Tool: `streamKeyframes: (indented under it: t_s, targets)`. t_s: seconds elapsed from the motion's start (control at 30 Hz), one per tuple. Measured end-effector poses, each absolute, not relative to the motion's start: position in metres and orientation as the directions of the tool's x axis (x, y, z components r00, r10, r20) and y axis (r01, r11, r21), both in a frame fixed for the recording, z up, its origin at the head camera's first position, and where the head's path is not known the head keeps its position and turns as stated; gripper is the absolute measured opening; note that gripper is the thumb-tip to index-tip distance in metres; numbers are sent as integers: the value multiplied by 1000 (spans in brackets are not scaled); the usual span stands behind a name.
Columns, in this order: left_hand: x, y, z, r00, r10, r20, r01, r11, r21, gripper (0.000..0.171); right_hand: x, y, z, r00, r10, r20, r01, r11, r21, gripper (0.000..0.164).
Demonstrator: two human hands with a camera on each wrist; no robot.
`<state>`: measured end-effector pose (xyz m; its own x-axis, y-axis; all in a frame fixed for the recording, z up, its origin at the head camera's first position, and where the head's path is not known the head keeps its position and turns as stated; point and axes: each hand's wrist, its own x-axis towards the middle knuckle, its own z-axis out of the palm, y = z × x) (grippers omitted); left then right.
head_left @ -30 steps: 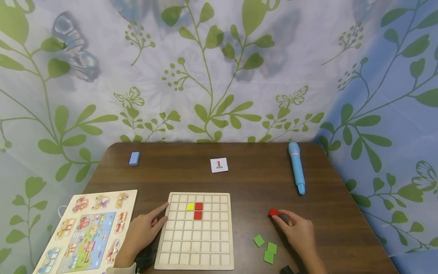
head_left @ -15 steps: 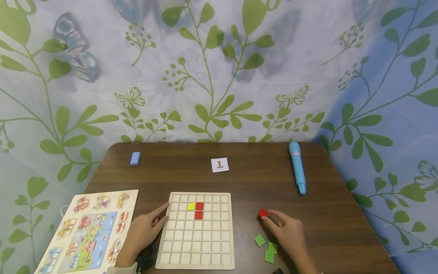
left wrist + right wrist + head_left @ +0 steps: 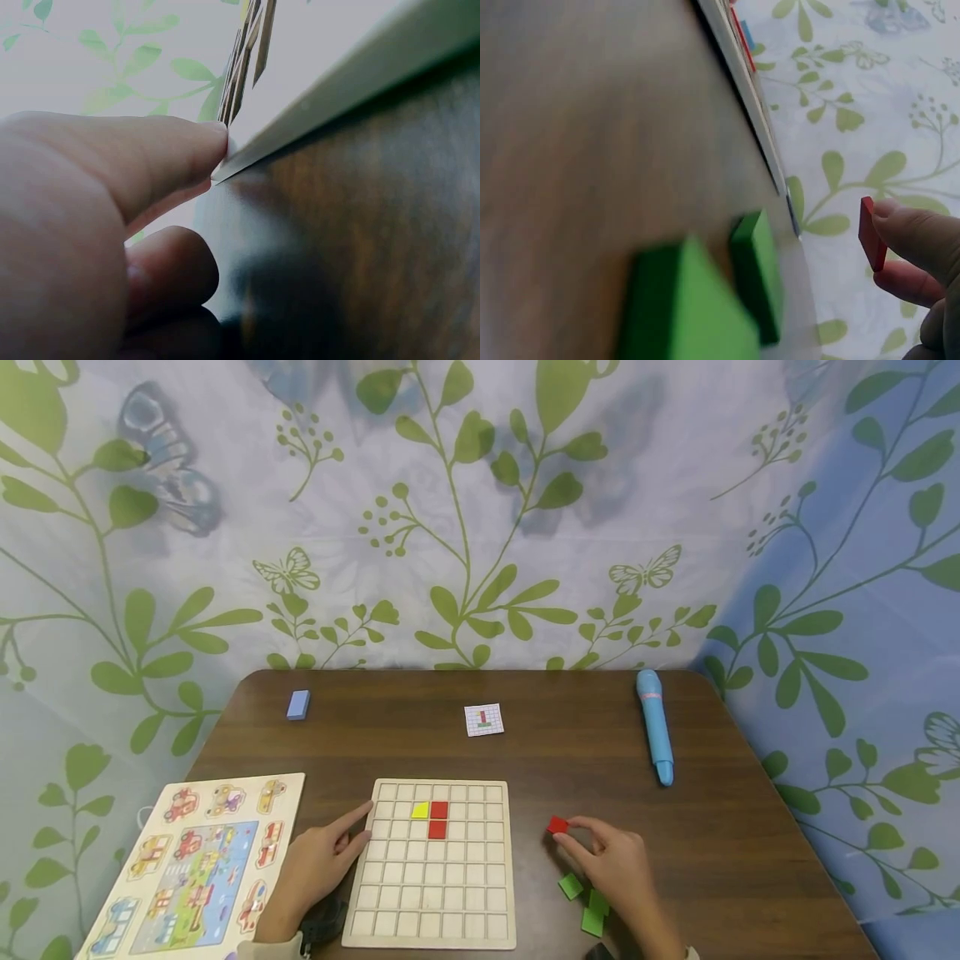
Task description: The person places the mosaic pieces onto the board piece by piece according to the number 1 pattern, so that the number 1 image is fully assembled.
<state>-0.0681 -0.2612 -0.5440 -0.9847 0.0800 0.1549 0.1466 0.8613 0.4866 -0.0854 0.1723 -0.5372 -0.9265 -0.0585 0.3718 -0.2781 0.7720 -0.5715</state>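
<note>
My right hand (image 3: 617, 864) pinches a red square tile (image 3: 557, 825) between thumb and fingers, to the right of the board. In the right wrist view that red tile (image 3: 871, 235) stands out on edge at the fingertips. The wooden grid board (image 3: 431, 922) bears two red tiles (image 3: 437, 829), one below the other, and a yellow piece (image 3: 420, 810) with a slanted side. My left hand (image 3: 313, 870) touches the board's left edge with its fingertips; the left wrist view shows a finger against the board's side (image 3: 330, 97). Several green tiles (image 3: 571, 886) lie by my right hand.
A picture puzzle board (image 3: 161, 827) with vehicles lies at the left. Towards the back are a blue block (image 3: 297, 705), a small pattern card (image 3: 483, 720) and a blue microphone-shaped pen (image 3: 656, 727). A patterned cloth (image 3: 480, 527) hangs behind the table.
My right hand has carried the red tile leftward, closer to the board and past the green tiles. My left hand stays at the board's edge.
</note>
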Motion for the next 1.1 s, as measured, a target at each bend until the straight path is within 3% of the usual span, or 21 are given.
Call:
streamKeyframes:
  t_s: [0.23,0.73,1.1]
  targets:
    - [-68,-262,-545,-986,78,148,142,860,490,44,-97,162,-532,-853,-126,507,-414,756,-508,29]
    - [-69,-262,-545,-989,72,133,128,865,485,45,-104,132,-518,-848,-177,499,-476,666,-574,29]
    - [-69,-262,-546,-990,68,121,119,866,486,45,-108,117,-515,-771,-252,585,-588,633,-503,31]
